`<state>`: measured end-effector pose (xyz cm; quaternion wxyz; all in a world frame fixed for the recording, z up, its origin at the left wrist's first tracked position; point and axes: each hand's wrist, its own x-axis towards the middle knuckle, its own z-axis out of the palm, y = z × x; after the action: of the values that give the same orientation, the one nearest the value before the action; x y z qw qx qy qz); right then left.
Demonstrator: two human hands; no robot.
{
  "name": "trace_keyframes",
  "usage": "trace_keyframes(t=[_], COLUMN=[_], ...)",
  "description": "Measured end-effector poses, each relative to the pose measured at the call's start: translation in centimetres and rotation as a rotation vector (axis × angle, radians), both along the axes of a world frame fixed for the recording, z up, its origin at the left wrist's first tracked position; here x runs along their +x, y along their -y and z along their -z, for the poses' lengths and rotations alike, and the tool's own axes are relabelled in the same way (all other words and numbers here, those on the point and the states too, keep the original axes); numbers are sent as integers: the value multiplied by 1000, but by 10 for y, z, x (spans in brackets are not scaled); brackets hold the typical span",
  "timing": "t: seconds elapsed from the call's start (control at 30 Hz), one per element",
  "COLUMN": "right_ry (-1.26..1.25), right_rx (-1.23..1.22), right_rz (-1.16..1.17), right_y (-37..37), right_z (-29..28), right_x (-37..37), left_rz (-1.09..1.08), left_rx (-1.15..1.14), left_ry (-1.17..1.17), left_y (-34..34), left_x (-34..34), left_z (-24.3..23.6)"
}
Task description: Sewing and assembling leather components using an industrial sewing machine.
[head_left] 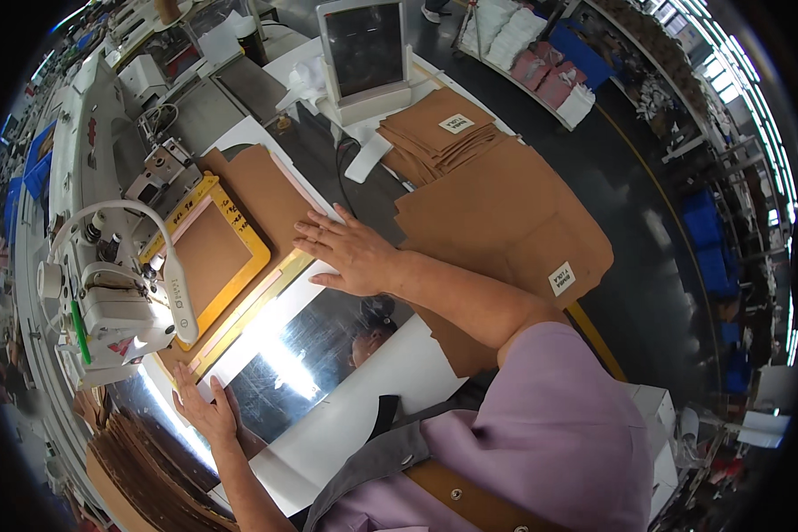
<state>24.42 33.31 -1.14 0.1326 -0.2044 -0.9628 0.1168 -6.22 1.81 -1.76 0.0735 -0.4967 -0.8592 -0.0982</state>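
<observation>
A brown fabric panel lies on the bed of a white sewing machine, with a yellow clamp frame pressed over it. Along the panel's near edge runs a pale yellowish strip. My right hand is flat with spread fingers, its fingertips at the right end of that strip. At the strip's left end, by the machine head, my left hand has its fingers stretched out, touching the edge. Neither hand grips anything. A curved white lamp partly covers the frame's left side.
Large brown pieces hang over the table's right side, beside a folded brown stack. Behind stands a dark screen. A brown stack sits at lower left. A shiny metal plate is before me.
</observation>
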Motion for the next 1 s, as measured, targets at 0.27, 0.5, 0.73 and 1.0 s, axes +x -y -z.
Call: trace_keyframes(t=[0.27,0.5,0.73,1.0], right_ry=[-68,56,-27,-39], right_rx=[28,-14,-8,26], right_rz=[68,90,121,117], right_y=[4,6,6,3], right_z=[1,-16,-2,3], right_x=[3,5,5,6], left_rz=[-43,-90,-230,-241], left_rx=[76,1,-38,-187], left_ry=[-58,-80,-178,-132], left_y=[-5,4,-2,-3], left_x=[2,-6,-4,-11], left_z=[-1,9,13,16])
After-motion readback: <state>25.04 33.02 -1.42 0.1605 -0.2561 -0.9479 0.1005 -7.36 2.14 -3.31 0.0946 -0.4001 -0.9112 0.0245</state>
